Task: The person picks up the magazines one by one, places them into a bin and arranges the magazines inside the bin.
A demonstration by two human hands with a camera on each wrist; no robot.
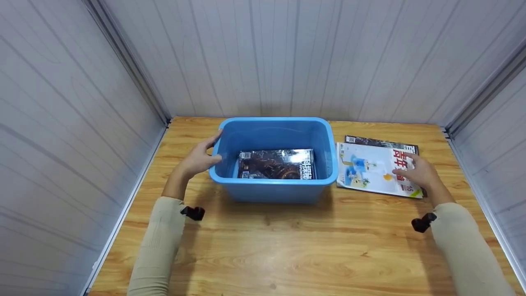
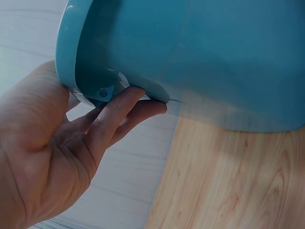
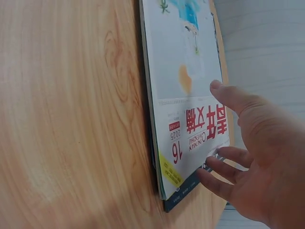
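Magazines and a blue bin share the wooden table (image 1: 287,246) in the head view. The blue bin (image 1: 273,187) stands near the table's far edge, and a dark magazine (image 1: 276,164) lies flat on its floor. To the right of the bin, a white-covered magazine (image 1: 370,166) rests on top of another dark-covered magazine (image 1: 382,143), whose far edge shows beyond it. The left hand (image 1: 201,158) is at the bin's left rim, thumb at the rim's edge and fingers against the outer wall. The right hand (image 1: 419,172) lies spread on the right part of the white-covered magazine, fingers loosely extended.

From the left wrist, the left hand (image 2: 52,143) cups the bin (image 2: 214,57) under its rolled rim: the fingers (image 2: 119,114) curl up beneath the lip, and the base of the thumb sits against the rim's outer face. Wood grain shows beside the bin's wall.

From the right wrist, the right hand (image 3: 257,157) is open wide over the white-covered magazine (image 3: 188,95). The thumb tip presses on the cover just above the red title characters, while the fingertips (image 3: 209,167) touch the stack's corner, where the dark cover of the lower magazine (image 3: 183,193) peeks out. The stack lies flat on the table (image 3: 71,119); nothing is lifted.
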